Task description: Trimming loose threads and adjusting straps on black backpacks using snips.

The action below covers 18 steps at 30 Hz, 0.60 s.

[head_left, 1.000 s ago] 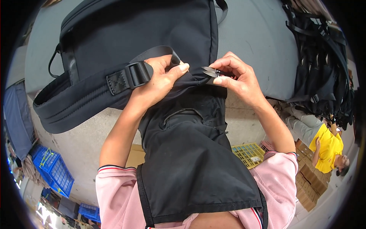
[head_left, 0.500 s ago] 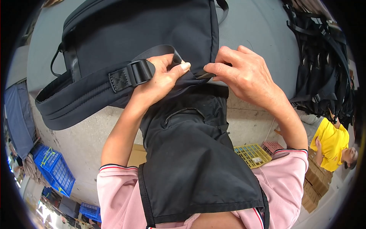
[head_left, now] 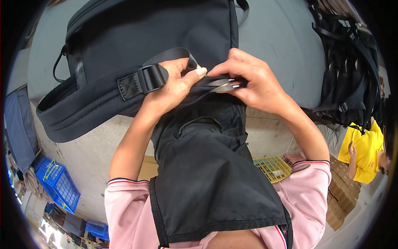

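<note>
A black backpack [head_left: 157, 29] lies on the grey work surface in front of me. Its padded shoulder strap [head_left: 83, 110] loops to the left, with a black plastic buckle [head_left: 152, 78] at its end. My left hand [head_left: 172, 87] is closed on the looped webbing strap [head_left: 172, 54], pinching it between thumb and fingers. Close by on the right, my right hand [head_left: 259, 81] holds thread snips [head_left: 226, 85] in its curled fingers, blades pointing left under the hand. Its index fingertip reaches the webbing beside my left thumb. Whether it pinches a thread there is too small to tell.
More black bags [head_left: 348, 62] are piled at the right edge of the grey table [head_left: 282, 54]. A person in a yellow shirt [head_left: 365, 151] is at the far right, near cardboard boxes [head_left: 344, 186]. A blue crate [head_left: 56, 182] stands low on the left; a yellow basket [head_left: 271, 168] is below the table.
My right hand has moved left toward my left thumb, and the snips' blades now show more plainly. My left hand stays on the webbing. The person in yellow has shifted slightly.
</note>
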Motion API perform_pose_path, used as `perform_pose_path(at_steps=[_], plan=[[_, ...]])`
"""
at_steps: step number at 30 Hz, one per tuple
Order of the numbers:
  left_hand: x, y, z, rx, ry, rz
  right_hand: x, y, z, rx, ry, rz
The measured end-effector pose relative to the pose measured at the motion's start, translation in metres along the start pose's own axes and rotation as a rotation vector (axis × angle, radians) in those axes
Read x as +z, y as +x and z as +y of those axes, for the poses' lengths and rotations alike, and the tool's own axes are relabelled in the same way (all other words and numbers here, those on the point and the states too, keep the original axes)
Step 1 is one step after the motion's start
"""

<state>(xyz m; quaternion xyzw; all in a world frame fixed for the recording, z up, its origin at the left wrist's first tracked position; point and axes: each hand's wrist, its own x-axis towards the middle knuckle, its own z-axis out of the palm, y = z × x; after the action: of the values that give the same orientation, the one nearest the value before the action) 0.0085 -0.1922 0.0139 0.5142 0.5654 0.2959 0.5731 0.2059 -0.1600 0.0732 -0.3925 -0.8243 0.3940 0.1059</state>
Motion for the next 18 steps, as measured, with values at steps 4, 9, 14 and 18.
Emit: perform_pose_path(at_steps=[4,9,14,18], plan=[[0.002,0.001,-0.003,-0.001,-0.020,-0.011,0.007,0.008,-0.008,-0.017,-0.074,-0.053],[0.003,0.000,-0.004,0.033,0.033,0.010,0.017,-0.001,-0.005,-0.025,-0.188,0.038],[0.006,-0.001,-0.004,0.035,-0.040,0.007,0.034,-0.011,-0.004,0.003,-0.103,0.273],[0.009,-0.005,-0.006,0.104,-0.087,0.057,0.031,-0.017,0.007,0.058,0.140,0.450]])
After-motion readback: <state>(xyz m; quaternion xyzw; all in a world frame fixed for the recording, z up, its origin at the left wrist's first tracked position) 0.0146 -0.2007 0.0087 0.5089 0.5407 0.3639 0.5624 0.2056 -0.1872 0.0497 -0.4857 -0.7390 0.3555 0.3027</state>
